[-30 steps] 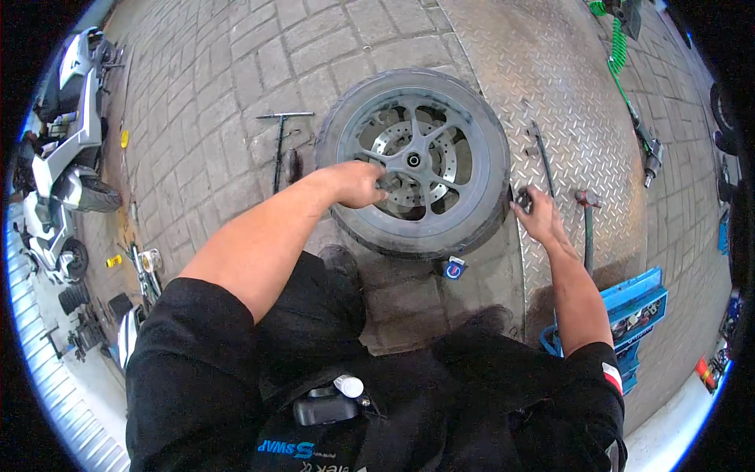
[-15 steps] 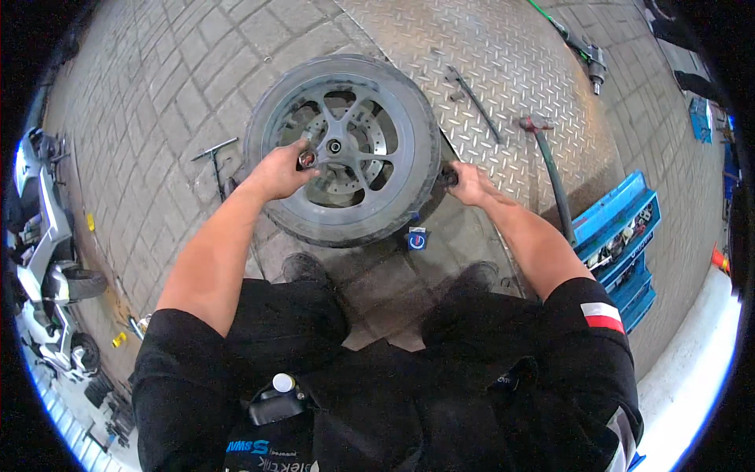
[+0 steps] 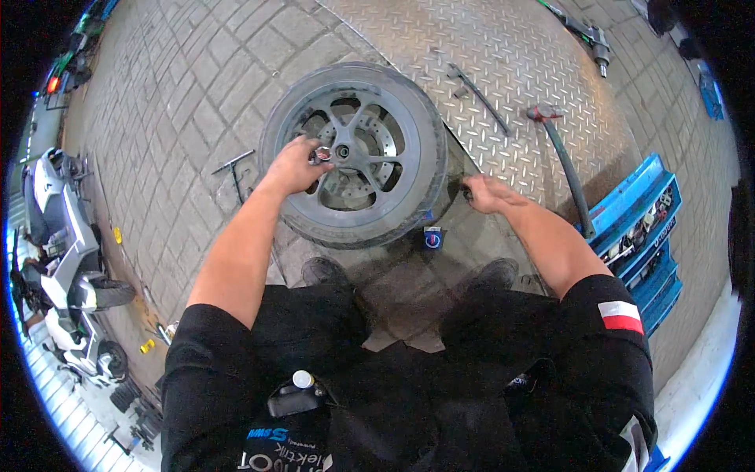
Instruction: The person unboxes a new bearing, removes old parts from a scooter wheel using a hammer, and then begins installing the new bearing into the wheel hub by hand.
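A grey spoked wheel point(image 3: 355, 197) with its black tyre point(image 3: 442, 149) lies flat on the paving in front of me, a drilled brake disc point(image 3: 383, 135) showing between the spokes. Over the spokes, just left of the hub point(image 3: 344, 152), my left hand point(image 3: 296, 167) pinches a small shiny metal ring with a reddish inside point(image 3: 322, 155), possibly a bearing. To the right of the tyre is my right hand point(image 3: 489, 193), its fingers curled closed around something small and dark that they mostly hide. Near the tyre's close edge stands a small blue box point(image 3: 432, 237).
A T-shaped bar tool point(image 3: 234, 163) lies left of the wheel. On the metal tread plate point(image 3: 503, 47) are a dark bar point(image 3: 484, 102) and a red-headed hammer point(image 3: 560, 149). An open blue toolbox point(image 3: 629, 208) stands at right; an air tool point(image 3: 600, 51) lies beyond. Motorbikes point(image 3: 71, 259) stand far left.
My left hand has shifted slightly away from me beside the hub, still pinching the ring. My right hand has drawn a little off the tyre's side. The whole view has turned slightly left.
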Demonstrator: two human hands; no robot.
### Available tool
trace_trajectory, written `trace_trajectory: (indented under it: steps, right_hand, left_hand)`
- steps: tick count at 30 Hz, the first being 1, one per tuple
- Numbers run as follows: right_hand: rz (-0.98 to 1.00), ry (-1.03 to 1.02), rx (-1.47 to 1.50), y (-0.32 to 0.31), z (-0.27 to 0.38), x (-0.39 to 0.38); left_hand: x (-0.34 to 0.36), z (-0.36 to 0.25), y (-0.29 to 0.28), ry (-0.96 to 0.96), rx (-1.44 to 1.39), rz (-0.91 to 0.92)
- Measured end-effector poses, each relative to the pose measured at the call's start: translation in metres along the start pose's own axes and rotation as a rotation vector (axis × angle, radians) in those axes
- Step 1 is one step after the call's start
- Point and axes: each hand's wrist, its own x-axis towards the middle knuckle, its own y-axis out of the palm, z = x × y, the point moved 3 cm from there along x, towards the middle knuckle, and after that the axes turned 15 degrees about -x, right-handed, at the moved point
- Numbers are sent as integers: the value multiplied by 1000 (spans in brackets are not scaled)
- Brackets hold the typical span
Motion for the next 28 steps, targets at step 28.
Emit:
trace_trajectory:
  steps: [28]
  right_hand:
    - [-82, 95, 177, 26, 84, -5]
  left_hand:
    - [-71, -61, 244, 150, 347, 857]
